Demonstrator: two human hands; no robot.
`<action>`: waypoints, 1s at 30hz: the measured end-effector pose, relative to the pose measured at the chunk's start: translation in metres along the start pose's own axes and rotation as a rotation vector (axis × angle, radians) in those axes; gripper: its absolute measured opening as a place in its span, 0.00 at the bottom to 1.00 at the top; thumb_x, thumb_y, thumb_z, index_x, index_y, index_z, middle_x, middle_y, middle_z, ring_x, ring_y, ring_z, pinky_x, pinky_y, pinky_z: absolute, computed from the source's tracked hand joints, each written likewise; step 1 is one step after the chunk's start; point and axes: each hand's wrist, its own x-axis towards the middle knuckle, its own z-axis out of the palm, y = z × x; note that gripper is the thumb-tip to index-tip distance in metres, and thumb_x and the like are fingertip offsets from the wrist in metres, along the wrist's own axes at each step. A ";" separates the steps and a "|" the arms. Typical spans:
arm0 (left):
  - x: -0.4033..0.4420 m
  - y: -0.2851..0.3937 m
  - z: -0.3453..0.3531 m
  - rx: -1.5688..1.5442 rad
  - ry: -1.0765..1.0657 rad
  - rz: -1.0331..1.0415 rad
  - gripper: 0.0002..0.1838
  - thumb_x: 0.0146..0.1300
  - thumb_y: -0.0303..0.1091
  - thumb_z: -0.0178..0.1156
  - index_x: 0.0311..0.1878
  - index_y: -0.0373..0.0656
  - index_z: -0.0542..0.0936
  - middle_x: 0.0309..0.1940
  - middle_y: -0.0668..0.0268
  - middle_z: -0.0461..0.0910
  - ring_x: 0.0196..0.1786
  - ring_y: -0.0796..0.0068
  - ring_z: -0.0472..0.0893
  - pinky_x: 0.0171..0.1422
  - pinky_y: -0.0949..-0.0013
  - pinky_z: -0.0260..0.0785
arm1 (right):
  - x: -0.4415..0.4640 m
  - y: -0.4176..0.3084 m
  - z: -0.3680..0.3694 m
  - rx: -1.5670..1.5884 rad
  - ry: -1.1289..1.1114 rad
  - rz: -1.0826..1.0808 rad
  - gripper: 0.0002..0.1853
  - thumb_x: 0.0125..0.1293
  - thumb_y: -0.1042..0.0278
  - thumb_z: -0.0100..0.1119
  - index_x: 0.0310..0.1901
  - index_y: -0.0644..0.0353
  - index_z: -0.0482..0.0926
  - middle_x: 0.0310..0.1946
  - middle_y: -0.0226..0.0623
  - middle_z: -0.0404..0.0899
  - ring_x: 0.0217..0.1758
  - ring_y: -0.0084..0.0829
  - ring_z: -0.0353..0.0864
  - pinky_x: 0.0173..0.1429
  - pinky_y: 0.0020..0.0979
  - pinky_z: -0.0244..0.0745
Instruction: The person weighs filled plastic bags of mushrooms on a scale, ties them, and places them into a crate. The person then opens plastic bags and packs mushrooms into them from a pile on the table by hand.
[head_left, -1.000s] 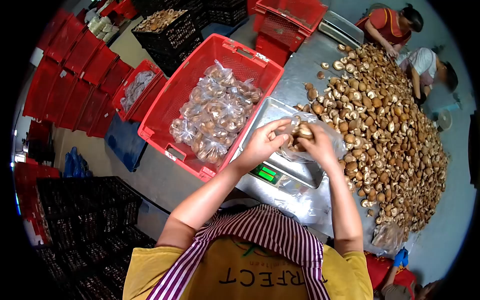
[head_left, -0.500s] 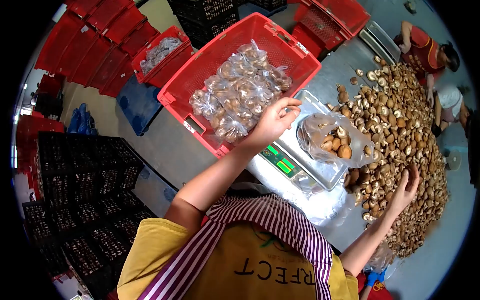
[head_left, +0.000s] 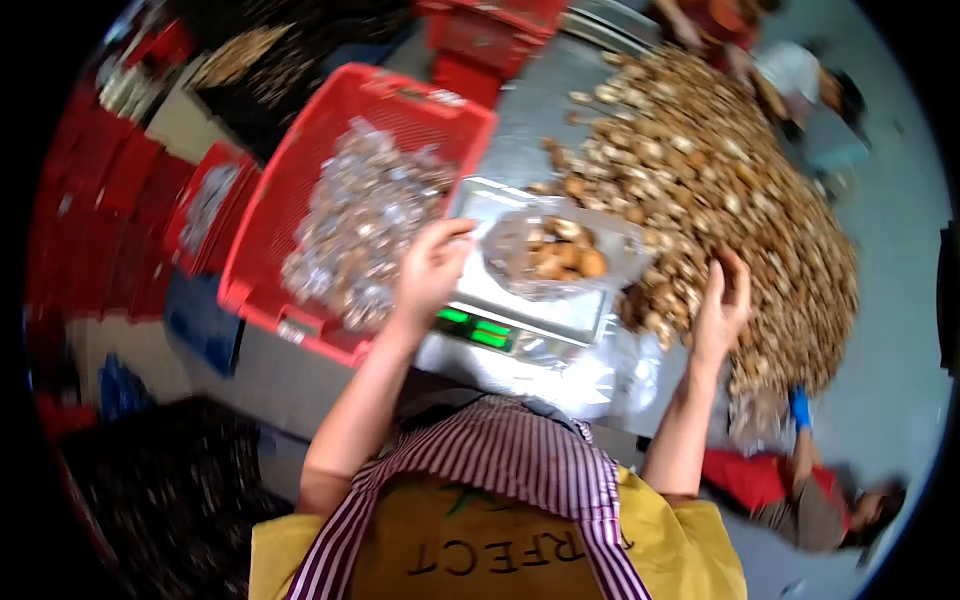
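An open clear plastic bag [head_left: 515, 250] with several brown mushrooms [head_left: 565, 250] in it lies on the metal tray of a scale [head_left: 560, 315], whose green display is lit. To the left of the bag, my left hand [head_left: 433, 268] is raised near the tray's edge, empty, its fingers apart. Over the near edge of the large mushroom heap [head_left: 730, 180] hangs my right hand [head_left: 722, 305], thumb and fingers spread, holding nothing visible. Both hands are slightly blurred. A red crate [head_left: 262, 245] on the left holds many filled, tied bags [head_left: 370, 220].
Red crates [head_left: 485, 35] stand beyond the table. Stacked red crates [head_left: 110, 210] and black crates [head_left: 170, 490] are at the left. Loose plastic bags [head_left: 635, 370] lie near my right forearm. Co-workers [head_left: 800, 80] are behind the heap, another person [head_left: 790, 490] at lower right.
Both hands have left the mushrooms in the bag and moved apart, the left to the crate side, the right to the heap. The whole view has also shifted.
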 end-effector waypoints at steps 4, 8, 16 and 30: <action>-0.004 0.011 -0.009 0.082 0.042 -0.070 0.12 0.70 0.28 0.56 0.54 0.38 0.79 0.38 0.69 0.81 0.34 0.87 0.75 0.37 0.81 0.68 | -0.001 0.052 -0.047 0.093 0.258 0.247 0.08 0.71 0.74 0.55 0.48 0.64 0.79 0.41 0.29 0.79 0.43 0.21 0.74 0.49 0.23 0.71; -0.001 -0.024 -0.031 0.074 -0.007 -0.104 0.06 0.71 0.25 0.52 0.43 0.39 0.79 0.36 0.68 0.80 0.33 0.85 0.74 0.35 0.80 0.68 | -0.047 0.128 -0.077 0.013 0.239 0.376 0.06 0.70 0.74 0.53 0.42 0.63 0.80 0.34 0.27 0.77 0.36 0.18 0.72 0.42 0.22 0.69; 0.000 -0.022 -0.015 0.110 0.057 -0.103 0.06 0.72 0.30 0.54 0.46 0.41 0.79 0.24 0.73 0.75 0.23 0.86 0.70 0.27 0.81 0.60 | -0.161 0.226 -0.108 -0.007 0.250 0.801 0.07 0.69 0.73 0.51 0.37 0.63 0.79 0.25 0.30 0.77 0.24 0.19 0.73 0.29 0.24 0.71; 0.009 -0.018 0.029 0.133 0.186 -0.087 0.10 0.73 0.38 0.55 0.42 0.41 0.77 0.26 0.69 0.76 0.22 0.84 0.70 0.25 0.78 0.60 | -0.163 0.318 -0.114 -0.474 0.421 0.905 0.12 0.61 0.62 0.61 0.40 0.62 0.79 0.27 0.41 0.80 0.32 0.41 0.80 0.43 0.39 0.74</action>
